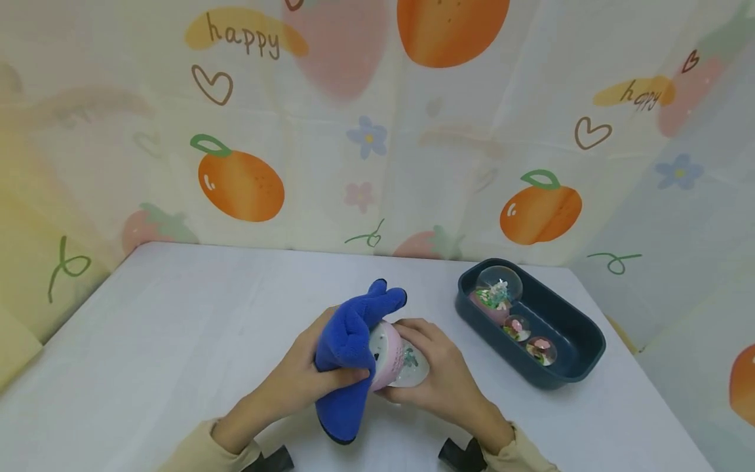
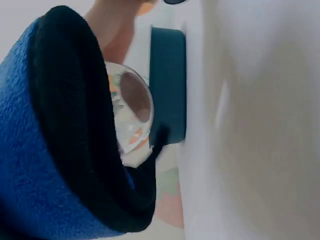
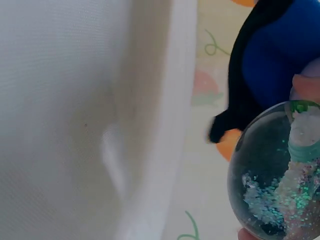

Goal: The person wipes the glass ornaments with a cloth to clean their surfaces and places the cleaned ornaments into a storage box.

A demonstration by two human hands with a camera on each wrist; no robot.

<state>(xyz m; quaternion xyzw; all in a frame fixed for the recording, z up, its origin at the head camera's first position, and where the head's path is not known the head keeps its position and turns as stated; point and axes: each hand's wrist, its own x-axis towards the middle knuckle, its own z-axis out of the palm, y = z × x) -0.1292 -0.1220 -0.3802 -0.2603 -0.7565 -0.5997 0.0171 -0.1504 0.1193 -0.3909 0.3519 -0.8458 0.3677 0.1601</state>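
A snow globe (image 1: 387, 354) with a pink and white base lies tilted on its side between the two hands over the table. My right hand (image 1: 445, 373) grips its clear dome, in which glitter and a small figure show in the right wrist view. Bunched in my left hand (image 1: 295, 373) is a blue cloth (image 1: 348, 334) with dark edging, held against the globe's base. The thumb lies across the cloth beside the base. In the left wrist view the cloth (image 2: 30, 150) covers much of the globe, leaving part of the dome (image 2: 135, 100) visible.
A dark teal tray (image 1: 507, 351) stands at the right of the white-covered table (image 1: 177, 314). In it are a larger snow globe (image 1: 498, 295) and two small glass balls, one nearer (image 1: 541, 351) and one farther (image 1: 516, 328). A fruit-printed sheet (image 1: 330, 170) hangs behind.
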